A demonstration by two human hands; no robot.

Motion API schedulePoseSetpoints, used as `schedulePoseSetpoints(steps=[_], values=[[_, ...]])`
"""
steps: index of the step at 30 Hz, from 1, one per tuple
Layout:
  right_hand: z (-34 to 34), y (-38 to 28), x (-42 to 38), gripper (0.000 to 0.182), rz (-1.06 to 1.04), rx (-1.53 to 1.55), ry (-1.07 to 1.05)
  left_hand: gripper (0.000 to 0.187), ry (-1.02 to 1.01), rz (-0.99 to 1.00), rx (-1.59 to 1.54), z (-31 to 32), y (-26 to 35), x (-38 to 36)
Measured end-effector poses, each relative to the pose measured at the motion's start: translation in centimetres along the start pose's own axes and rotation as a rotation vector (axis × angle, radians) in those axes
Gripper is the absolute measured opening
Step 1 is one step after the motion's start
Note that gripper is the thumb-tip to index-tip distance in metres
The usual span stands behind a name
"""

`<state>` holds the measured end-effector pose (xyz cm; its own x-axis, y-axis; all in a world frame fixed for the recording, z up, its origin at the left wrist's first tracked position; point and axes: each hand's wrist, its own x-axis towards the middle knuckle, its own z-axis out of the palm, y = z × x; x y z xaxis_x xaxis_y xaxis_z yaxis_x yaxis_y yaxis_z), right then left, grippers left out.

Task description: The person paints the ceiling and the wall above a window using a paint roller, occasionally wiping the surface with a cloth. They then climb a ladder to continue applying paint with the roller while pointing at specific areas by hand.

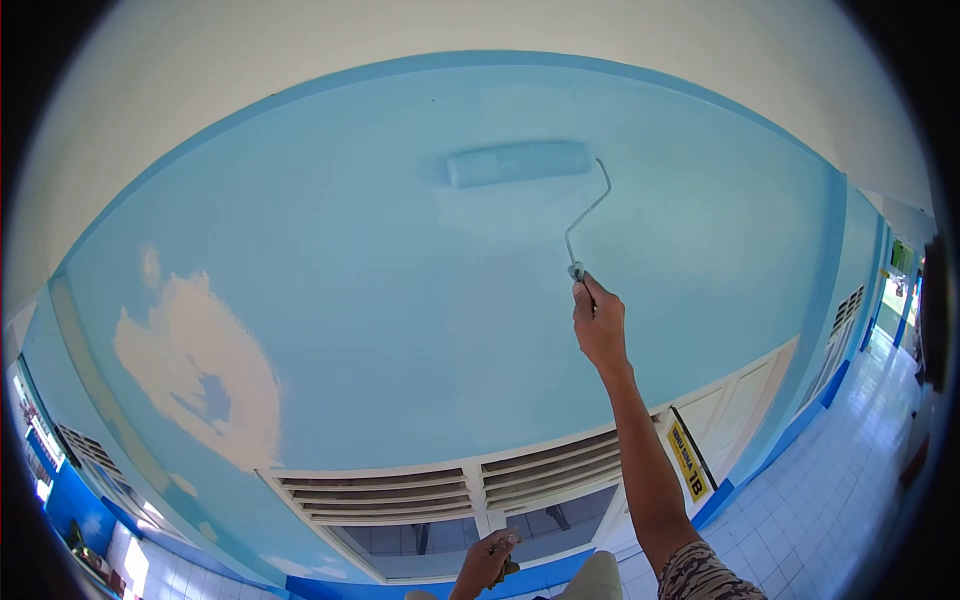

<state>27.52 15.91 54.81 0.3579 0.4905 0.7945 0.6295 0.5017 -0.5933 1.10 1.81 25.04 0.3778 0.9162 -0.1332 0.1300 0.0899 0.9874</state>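
Observation:
My right hand (601, 322) is closed round the handle of a paint roller, its arm stretched up. The light blue roller sleeve (520, 164) lies against the upper part of the blue wall (380, 300), joined to the handle by a bent wire frame (588, 208). Low in the view, my left hand (486, 562) is closed near my knees, in front of the window. Something small and dark shows at its fingers, too unclear to name. A large cream patch (245, 385) with ragged edges marks the wall at the left.
Below the blue wall is a white-framed louvred window (480, 490). A yellow sign (688, 462) hangs beside my right forearm. A tiled corridor floor (800, 500) runs along the right, and a blue object (80, 505) stands at the lower left.

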Motion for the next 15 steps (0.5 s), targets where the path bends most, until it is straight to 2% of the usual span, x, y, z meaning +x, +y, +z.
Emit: schedulePoseSetpoints(steps=[2, 4, 6, 8, 10, 11, 13, 15], values=[[-1.5, 0.6, -1.0, 0.026, 0.067, 0.092, -0.045, 0.037, 0.019, -0.007, 0.003, -0.7, -1.0, 0.4], [-3.5, -0.5, -2.0, 0.030, 0.354, 0.428, -0.109, 0.036, 0.040, -0.010, 0.017, -1.2, -0.6, 0.0], [-4.5, 1.0, -3.5, 0.033, 0.306, 0.467, -0.073, 0.036, 0.045, -0.050, -0.026, -1.4, 1.0, -0.9], [-5.5, 2.4, -5.1, 0.031, 0.221, 0.552, 0.034, 0.036, 0.080, 0.010, -0.034, -1.9, -1.9, 0.1], [-7.9, 1.3, -6.7, 0.030, 0.205, 0.648, -0.022, 0.036, 0.110, 0.068, -0.043, -2.4, -2.7, 0.1], [-9.2, 0.8, -7.5, 0.028, 0.194, 0.745, -0.082, 0.036, 0.095, 0.000, -0.055, -2.9, -2.5, -0.7], [-12.9, 1.9, -8.7, 0.026, 0.201, 0.616, -0.023, 0.036, 0.077, -0.064, -0.066, -3.2, -3.2, -0.8], [-15.2, 3.7, -9.1, 0.024, 0.209, 0.482, 0.036, 0.026, 0.208, 0.029, -0.284, -2.9, -5.3, -0.3]])
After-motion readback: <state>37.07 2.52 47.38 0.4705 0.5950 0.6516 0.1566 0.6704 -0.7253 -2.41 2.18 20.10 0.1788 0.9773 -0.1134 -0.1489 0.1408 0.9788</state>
